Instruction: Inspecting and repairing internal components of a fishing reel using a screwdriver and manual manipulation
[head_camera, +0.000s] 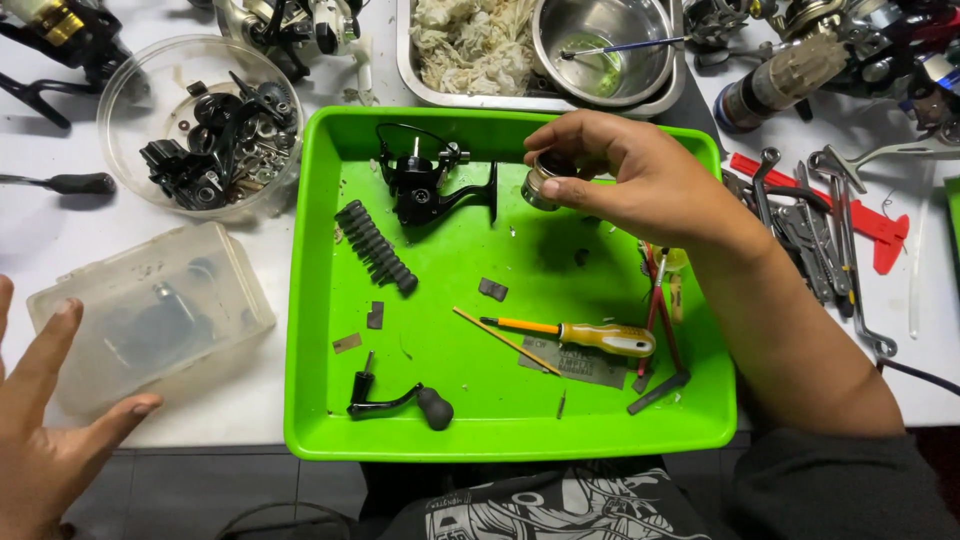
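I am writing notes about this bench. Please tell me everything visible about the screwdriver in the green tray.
The screwdriver has a thick yellow handle with a white end and black marks, and a thin dark shaft sleeved in orange. It lies flat in the lower right part of the green tray, tip toward the left. Its handle rests partly on a grey sheet. No hand touches it; a thin wooden stick lies just beside its tip.
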